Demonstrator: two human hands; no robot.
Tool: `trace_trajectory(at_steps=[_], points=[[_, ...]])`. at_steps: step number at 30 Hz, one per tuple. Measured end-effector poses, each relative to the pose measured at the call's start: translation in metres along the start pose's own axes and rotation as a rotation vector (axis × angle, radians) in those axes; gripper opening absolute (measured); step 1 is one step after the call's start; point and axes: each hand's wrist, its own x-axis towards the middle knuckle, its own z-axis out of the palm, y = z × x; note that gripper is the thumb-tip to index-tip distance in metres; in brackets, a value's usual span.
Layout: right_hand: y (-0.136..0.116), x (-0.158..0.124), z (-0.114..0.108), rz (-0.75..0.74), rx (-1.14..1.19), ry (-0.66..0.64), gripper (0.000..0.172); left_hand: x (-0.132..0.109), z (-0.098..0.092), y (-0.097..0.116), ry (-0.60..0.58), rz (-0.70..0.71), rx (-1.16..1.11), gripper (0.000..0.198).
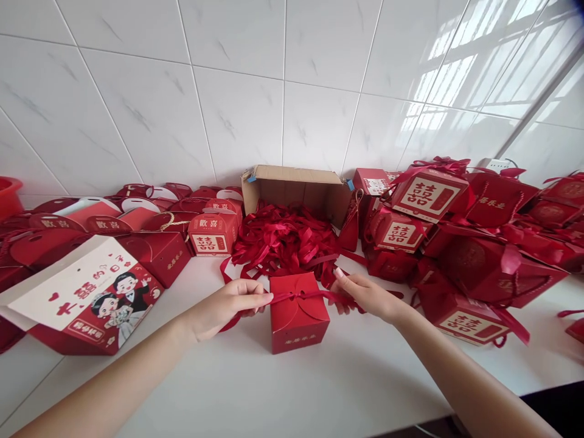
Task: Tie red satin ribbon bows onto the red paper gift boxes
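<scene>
A small red gift box (298,322) with gold lettering stands upright on the white table between my hands. Its curved top flaps are folded together, and a dark red ribbon (298,295) crosses the top with a knot or crossing at the middle. My left hand (239,301) pinches one end of the ribbon at the box's left edge. To the right of the box, my right hand (358,293) grips the other end, thumb on top. Between the two hands the ribbon looks stretched. Just behind the box lies a heap of loose red ribbons (292,237).
An open cardboard carton (296,173) lies against the tiled wall behind the ribbons. Several red boxes (214,228) and a white-lidded box with a cartoon couple (98,298) stand on the left. Ribboned red boxes (429,194) are piled on the right. A red basin (9,194) shows far left.
</scene>
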Motion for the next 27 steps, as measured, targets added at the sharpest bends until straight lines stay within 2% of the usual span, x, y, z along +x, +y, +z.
trace_trajectory(at_steps=[2,5,9,13,17,19,22,24,27], points=[[-0.001,0.001,0.004,-0.006,0.047,-0.108,0.076,0.001,0.001,-0.004,-0.001,-0.012,-0.094,0.037],[0.0,0.004,0.008,-0.024,0.16,-0.206,0.071,0.003,0.003,-0.008,0.04,-0.015,-0.157,0.03],[0.0,0.004,0.003,-0.017,0.229,-0.158,0.056,0.003,0.004,-0.009,0.049,0.016,-0.104,0.035],[-0.008,-0.003,-0.008,0.032,0.048,-0.086,0.047,0.003,0.004,-0.008,0.064,0.047,-0.048,0.036],[-0.02,-0.008,-0.013,0.051,-0.056,-0.011,0.045,0.004,0.005,-0.008,0.069,0.063,-0.037,0.036],[-0.024,-0.009,-0.012,0.022,0.023,-0.04,0.043,0.005,0.005,-0.009,0.069,0.06,-0.035,0.036],[-0.028,-0.007,-0.008,-0.018,0.274,-0.149,0.037,0.005,0.006,-0.01,0.066,0.068,0.003,0.037],[-0.027,-0.007,-0.003,-0.033,0.431,-0.177,0.031,0.004,0.006,-0.009,0.117,0.106,0.08,0.033],[-0.023,-0.007,0.005,-0.067,0.615,-0.181,0.022,-0.001,0.008,-0.005,0.368,0.265,0.269,0.028]])
